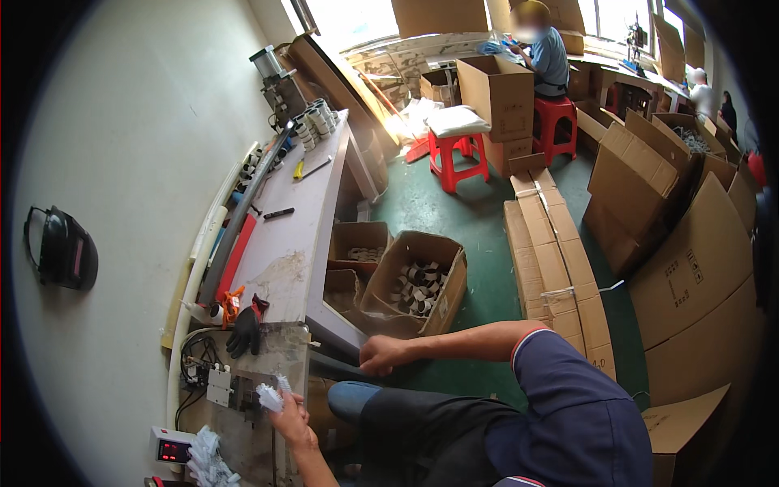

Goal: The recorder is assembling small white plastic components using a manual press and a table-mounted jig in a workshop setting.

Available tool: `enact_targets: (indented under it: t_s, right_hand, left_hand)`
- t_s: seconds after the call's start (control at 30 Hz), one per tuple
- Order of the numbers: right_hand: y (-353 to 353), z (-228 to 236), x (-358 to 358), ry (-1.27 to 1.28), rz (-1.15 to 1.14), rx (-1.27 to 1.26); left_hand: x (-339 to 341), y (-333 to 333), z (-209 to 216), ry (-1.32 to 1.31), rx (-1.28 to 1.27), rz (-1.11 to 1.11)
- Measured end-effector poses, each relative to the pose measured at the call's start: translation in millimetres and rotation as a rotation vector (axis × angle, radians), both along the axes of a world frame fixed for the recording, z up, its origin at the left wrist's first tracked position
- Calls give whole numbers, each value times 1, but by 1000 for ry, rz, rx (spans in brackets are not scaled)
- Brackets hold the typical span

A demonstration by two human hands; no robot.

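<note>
My left hand (294,424) is closed around a few whitish, ridged plastic pieces (271,397) with toothed edges, held up over the metal work plate (280,357). Right by them sits a small metal fixture (243,393) on the bench. A heap of similar pale pieces (211,461) lies nearer to me, beside a small box with a red digital display (174,451). My right hand (385,355) is curled by the bench's front edge, above my knee. Its fingers are bent inward, and whatever they hold, if anything, is hidden.
A black glove (246,331) and orange-handled tool (232,304) lie on the white bench (284,243). Cartons of ring-shaped parts (420,288) stand on the floor to its right. Long flat cartons (560,268) lie beyond. A seated person (548,61) works at the back near a red stool (456,158).
</note>
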State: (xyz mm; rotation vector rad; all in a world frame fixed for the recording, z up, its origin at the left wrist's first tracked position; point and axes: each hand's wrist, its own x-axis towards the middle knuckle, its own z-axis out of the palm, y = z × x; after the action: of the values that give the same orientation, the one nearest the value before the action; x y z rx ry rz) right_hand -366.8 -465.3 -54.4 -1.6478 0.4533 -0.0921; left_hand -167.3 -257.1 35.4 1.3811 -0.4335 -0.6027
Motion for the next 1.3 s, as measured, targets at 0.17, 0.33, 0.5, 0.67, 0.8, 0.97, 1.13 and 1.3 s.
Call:
enact_targets:
  t_s: [0.17,0.33,0.5,0.67,0.8,0.97,1.13,1.3]
  right_hand:
    - [54,16,30,-46,43,-40]
    - [96,-13,47,-190,127,-242]
    - [112,-58,48,-200,112,-480]
    - [119,-56,49,-192,-5,-449]
    - [125,-60,47,-207,-21,-504]
    - [126,-60,47,-281,-50,-495]
    - [125,-59,46,-305,-60,-522]
    - [129,-64,50,-282,-23,-566]
  left_hand:
    - [-8,38,-18,-49,119,32]
    - [-36,71,-37,-95,206,44]
    - [-56,91,-30,-81,199,72]
    - [-51,106,-31,-60,156,152]
    - [-48,113,-38,-45,133,241]
    - [-48,114,-44,-25,156,239]
    - [-54,113,-46,-6,151,192]
    - [-67,112,-32,-17,133,110]
